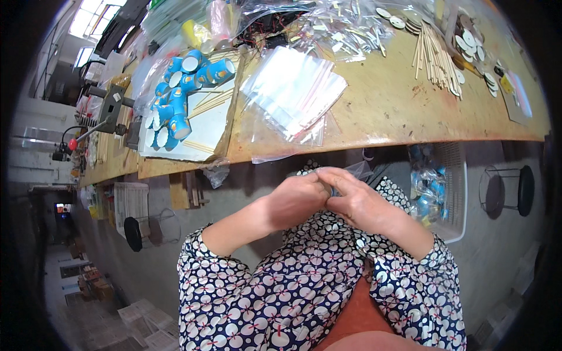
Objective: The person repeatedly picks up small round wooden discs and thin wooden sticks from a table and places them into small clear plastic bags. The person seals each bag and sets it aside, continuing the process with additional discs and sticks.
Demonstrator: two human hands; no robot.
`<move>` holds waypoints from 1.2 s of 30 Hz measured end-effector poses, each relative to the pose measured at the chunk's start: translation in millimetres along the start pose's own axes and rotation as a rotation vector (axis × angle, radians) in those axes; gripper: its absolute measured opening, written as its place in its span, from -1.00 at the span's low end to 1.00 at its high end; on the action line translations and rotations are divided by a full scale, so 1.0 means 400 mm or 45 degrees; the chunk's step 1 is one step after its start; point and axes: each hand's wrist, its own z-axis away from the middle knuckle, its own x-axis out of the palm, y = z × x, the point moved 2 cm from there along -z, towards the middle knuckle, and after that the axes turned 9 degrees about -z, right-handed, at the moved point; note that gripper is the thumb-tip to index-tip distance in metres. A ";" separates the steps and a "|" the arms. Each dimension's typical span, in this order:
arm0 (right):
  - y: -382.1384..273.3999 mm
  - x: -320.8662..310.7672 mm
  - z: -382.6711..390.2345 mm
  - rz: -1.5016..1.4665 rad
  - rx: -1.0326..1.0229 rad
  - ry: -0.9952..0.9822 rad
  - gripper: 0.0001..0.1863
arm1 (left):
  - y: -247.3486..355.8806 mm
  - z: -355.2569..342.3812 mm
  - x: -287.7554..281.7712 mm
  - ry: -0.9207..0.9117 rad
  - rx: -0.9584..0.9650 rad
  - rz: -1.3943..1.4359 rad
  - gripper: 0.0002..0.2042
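Observation:
My left hand [298, 202] and my right hand [355, 200] meet over my lap, in front of the table edge. Both are closed, fingers curled and thumbs inward, around a clear plastic bag [360, 170], part of which sticks out beyond the right fingers. A bit of blue shows between the hands, but what it belongs to is hidden. On the table beyond lies a stack of clear zip bags [293, 88]. Left of it, blue paper cups [178, 96] and thin wooden sticks [211, 104] rest on a white board [199, 126].
A white plastic crate [459, 193] with bagged blue items stands below the table at right, near a round stool [525, 190]. Wooden sticks [436, 58] and white discs [468, 41] lie at the far right. A red-knobbed lever press [108, 111] stands left.

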 end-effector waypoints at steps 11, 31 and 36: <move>0.026 0.011 0.032 -0.336 0.068 0.094 -0.86 | -0.006 -0.066 0.064 -0.476 -0.002 0.376 -0.69; 0.083 -0.073 0.208 0.050 0.331 0.556 -0.90 | -0.881 -0.197 0.018 0.626 -0.927 -0.329 -0.68; 0.069 -0.092 0.183 0.160 0.244 0.539 -0.86 | -0.854 -0.073 -0.033 1.452 -1.026 1.481 -0.76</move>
